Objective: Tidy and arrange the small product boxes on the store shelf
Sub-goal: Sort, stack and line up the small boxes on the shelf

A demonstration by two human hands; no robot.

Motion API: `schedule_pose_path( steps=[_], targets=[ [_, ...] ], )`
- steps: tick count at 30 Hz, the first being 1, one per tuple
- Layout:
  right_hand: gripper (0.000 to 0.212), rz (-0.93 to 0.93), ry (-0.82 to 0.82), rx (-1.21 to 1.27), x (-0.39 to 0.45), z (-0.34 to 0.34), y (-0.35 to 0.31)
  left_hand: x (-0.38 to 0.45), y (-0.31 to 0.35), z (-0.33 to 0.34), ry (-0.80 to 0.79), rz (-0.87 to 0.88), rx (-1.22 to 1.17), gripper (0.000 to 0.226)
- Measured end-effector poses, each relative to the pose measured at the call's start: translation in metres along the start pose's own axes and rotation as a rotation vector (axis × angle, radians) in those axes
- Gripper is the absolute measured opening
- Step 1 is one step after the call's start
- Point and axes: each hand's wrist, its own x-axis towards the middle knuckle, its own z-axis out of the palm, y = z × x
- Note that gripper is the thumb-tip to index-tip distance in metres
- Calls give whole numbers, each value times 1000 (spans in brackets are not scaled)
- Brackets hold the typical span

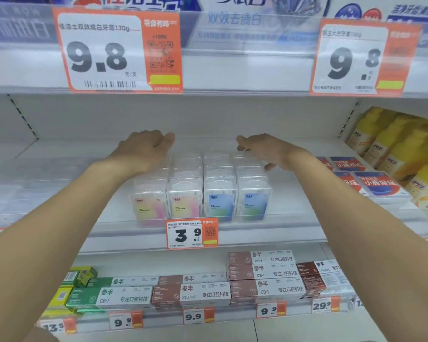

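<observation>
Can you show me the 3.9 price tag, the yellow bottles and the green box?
3.9 price tag (185, 235): head view, on the big digit.
Yellow bottles (391, 141): head view, a bottle's body.
Green box (83, 297): head view, its front face.

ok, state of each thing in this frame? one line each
left hand: open, palm against the left rear of the box block
right hand: open, fingers at the right rear of the block
clear floss-pick boxes: upright, four columns, flush at the shelf front
3.9 price tag: clipped to the shelf edge, below the boxes
toothpaste cartons: lying flat, stacked on the lower shelf
yellow bottles: upright, right side
</observation>
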Motion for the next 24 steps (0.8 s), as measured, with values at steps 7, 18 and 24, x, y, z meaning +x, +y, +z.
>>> schedule_pose_path(
  steps=[7, 18, 24],
  targets=[
    [47, -18, 35, 126, 2, 21, 17, -17, -23, 18, -25, -146, -205, 47],
    [40, -12, 90, 227, -3, 30, 15, -18, -18, 18, -15, -204, -345, 44],
    [36, -48, 82, 249, -9, 21, 15, -20, -16, 12, -31, -210, -386, 52]
  ],
)
